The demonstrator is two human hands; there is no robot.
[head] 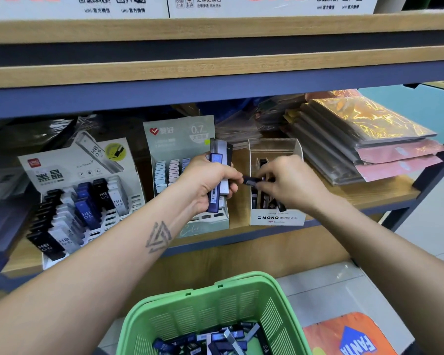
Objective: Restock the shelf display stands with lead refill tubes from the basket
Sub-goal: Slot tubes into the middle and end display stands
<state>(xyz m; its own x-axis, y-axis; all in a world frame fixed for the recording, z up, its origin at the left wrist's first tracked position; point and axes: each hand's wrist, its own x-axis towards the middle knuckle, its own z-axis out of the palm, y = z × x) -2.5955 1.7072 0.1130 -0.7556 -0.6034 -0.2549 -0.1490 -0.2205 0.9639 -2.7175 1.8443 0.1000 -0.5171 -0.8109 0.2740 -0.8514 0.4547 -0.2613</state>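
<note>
Basket (pixel 274 298) below; right fingers (pixel 263 181) pinch dark tube (pixel 250 180) lying sideways

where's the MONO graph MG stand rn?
Head view, right of centre on the lower shelf: the MONO graph MG stand sits between the green 0.7 lead display and the stacked plastic sleeves, behind the right hand.

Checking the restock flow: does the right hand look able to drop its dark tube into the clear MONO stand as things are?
Probably yes. The right hand pinches a dark tube right at the clear stand, whose top looks open. The left hand, holding a bundle of tubes, sits beside it, not over the opening.
</note>
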